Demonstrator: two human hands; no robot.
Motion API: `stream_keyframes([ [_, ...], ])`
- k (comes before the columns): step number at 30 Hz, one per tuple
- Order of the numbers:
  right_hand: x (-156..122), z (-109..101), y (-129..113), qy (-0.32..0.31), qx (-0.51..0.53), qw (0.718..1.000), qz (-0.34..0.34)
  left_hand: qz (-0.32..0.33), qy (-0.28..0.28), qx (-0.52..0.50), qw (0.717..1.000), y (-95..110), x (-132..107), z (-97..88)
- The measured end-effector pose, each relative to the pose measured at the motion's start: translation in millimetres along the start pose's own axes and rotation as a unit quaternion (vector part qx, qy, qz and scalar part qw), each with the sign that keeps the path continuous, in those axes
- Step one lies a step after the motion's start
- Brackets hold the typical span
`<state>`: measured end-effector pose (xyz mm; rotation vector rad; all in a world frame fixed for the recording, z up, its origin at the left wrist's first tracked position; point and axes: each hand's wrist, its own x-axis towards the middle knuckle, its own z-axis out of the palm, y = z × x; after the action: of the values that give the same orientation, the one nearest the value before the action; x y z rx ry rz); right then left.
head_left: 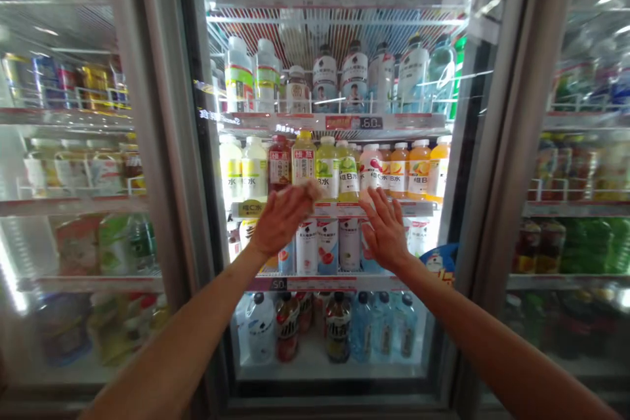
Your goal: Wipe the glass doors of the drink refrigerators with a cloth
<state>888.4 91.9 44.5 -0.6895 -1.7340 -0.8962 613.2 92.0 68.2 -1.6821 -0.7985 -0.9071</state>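
Observation:
My left hand [283, 220] is raised in front of the lit cooler's glass door [209, 95], its fingers stretched up and to the right. A small pale, crumpled cloth [312, 190] appears under its fingertips, blurred by motion. To the right, my right hand [384, 226] is spread with its fingers apart and holds nothing. It is at or close to the glass; I cannot tell whether it touches. Behind the hands stand a yellow-capped bottle [304, 156], a pink drink bottle [370, 161] and orange drink bottles [420, 164].
Reflections show on the glass. Metal door frames [165, 111] stand on the left and right [512, 118]. Wire shelves with price strips [374, 122] hold several rows of bottles. Clear blue bottles [384, 325] stand at the bottom. Neighbouring coolers hold cans [44, 79] and other drinks.

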Motion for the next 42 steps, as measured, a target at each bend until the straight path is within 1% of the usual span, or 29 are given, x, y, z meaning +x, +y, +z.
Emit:
stream_keyframes([
  [2, 0.6, -2.0, 5.7, 0.011, -0.003, 1.0, 0.018, -0.192, 0.082, 0.013, 0.978, -14.4, 18.0, -2.0],
  [3, 1.0, -3.2, 9.2, 0.017, -0.006, 1.0, 0.025, -0.252, 0.109, 0.021, 0.961, -17.0, 26.0, -1.5],
  [4, 1.4, -4.3, 12.4, 0.022, -0.009, 0.999, 0.029, -0.264, 0.115, 0.028, 0.957, -15.3, 31.8, 0.0],
  [5, 1.5, -5.2, 14.9, 0.026, -0.012, 0.999, 0.033, -0.224, 0.096, 0.033, 0.969, -9.6, 34.7, 2.2],
  [7, 0.7, -6.4, 17.6, 0.03, -0.014, 0.999, 0.035, -0.038, 0.009, 0.027, 0.999, 8.8, 31.7, 7.4],
  [9, -1.8, -7.6, 18.6, 0.029, -0.015, 0.999, 0.034, 0.157, -0.065, 0.007, 0.985, 25.6, 22.7, 10.8],
  [10, -3.5, -8.5, 19.1, 0.028, -0.014, 0.999, 0.033, 0.21, -0.079, -0.003, 0.975, 30.5, 19.1, 11.4],
  [11, -5.1, -9.8, 19.8, 0.028, -0.013, 0.999, 0.033, 0.217, -0.076, -0.007, 0.973, 33.2, 17.6, 11.2],
  [12, -6.0, -11.5, 20.5, 0.029, -0.012, 0.999, 0.036, 0.179, -0.062, -0.006, 0.982, 34.5, 18.6, 10.8],
  [14, -4.4, -14.7, 20.1, 0.037, -0.007, 0.998, 0.041, 0.01, -0.012, 0.003, 1.0, 38.0, 27.3, 10.6],
  [15, -1.3, -15.6, 18.0, 0.044, 0.003, 0.998, 0.036, -0.083, 0.013, 0.006, 0.996, 42.2, 33.3, 11.3],
  [16, 3.6, -15.4, 14.1, 0.05, 0.02, 0.998, 0.023, -0.152, 0.031, 0.004, 0.988, 48.7, 39.0, 12.5],
  [17, 9.8, -13.7, 8.2, 0.054, 0.047, 0.997, 0.003, -0.183, 0.038, -0.005, 0.982, 56.7, 43.2, 14.0],
  [18, 16.9, -10.3, 0.5, 0.053, 0.079, 0.995, -0.021, -0.178, 0.036, -0.022, 0.983, 65.1, 44.9, 15.5],
  [20, 31.5, 2.3, -19.1, 0.04, 0.142, 0.987, -0.058, -0.118, 0.018, -0.064, 0.991, 77.6, 39.0, 16.0],
  [21, 38.0, 11.1, -30.0, 0.03, 0.16, 0.985, -0.06, -0.097, 0.015, -0.082, 0.992, 79.5, 31.2, 14.3],
  [22, 43.6, 21.1, -41.1, 0.021, 0.165, 0.985, -0.052, -0.099, 0.017, -0.091, 0.991, 77.7, 20.9, 11.1],
  [25, 54.5, 51.9, -70.2, 0.001, 0.126, 0.992, 0.003, -0.192, 0.018, -0.064, 0.979, 55.8, -17.0, -4.0],
  [27, 57.9, 65.6, -79.5, -0.022, 0.091, 0.996, -0.009, -0.236, 0.001, -0.029, 0.971, 38.5, -38.8, -13.4],
  [29, 56.9, 67.1, -71.8, -0.062, 0.066, 0.992, -0.092, -0.247, -0.014, -0.008, 0.969, 28.4, -52.9, -18.8],
  [31, 48.1, 53.6, -41.6, -0.088, 0.036, 0.982, -0.164, -0.25, -0.02, -0.002, 0.968, 27.1, -59.7, -19.4],
  [32, 40.6, 42.1, -18.6, -0.081, 0.015, 0.982, -0.168, -0.253, -0.021, -0.002, 0.967, 28.7, -61.2, -18.1],
  [33, 31.6, 28.5, 7.8, -0.056, -0.011, 0.988, -0.141, -0.253, -0.022, -0.003, 0.967, 31.1, -61.9, -16.0],
  [35, 12.6, 1.8, 59.6, 0.035, -0.07, 0.996, -0.032, -0.253, -0.02, -0.01, 0.967, 36.2, -62.2, -10.2],
  [37, -2.1, -13.3, 89.4, 0.106, -0.102, 0.987, 0.069, -0.258, -0.01, -0.015, 0.966, 39.9, -62.0, -4.6],
  [38, -6.5, -13.6, 89.9, 0.124, -0.103, 0.982, 0.097, -0.265, -0.003, -0.016, 0.964, 40.9, -62.0, -2.8],
  [39, -8.7, -8.5, 79.7, 0.127, -0.097, 0.981, 0.114, -0.273, 0.001, -0.017, 0.962, 41.4, -62.2, -2.2],
  [40, -8.8, 1.2, 60.1, 0.119, -0.085, 0.983, 0.115, -0.278, 0.001, -0.019, 0.96, 41.4, -62.8, -2.9],
  [42, -4.4, 28.5, 3.8, 0.064, -0.054, 0.993, 0.088, -0.266, -0.012, -0.024, 0.963, 40.2, -65.6, -8.2],
])
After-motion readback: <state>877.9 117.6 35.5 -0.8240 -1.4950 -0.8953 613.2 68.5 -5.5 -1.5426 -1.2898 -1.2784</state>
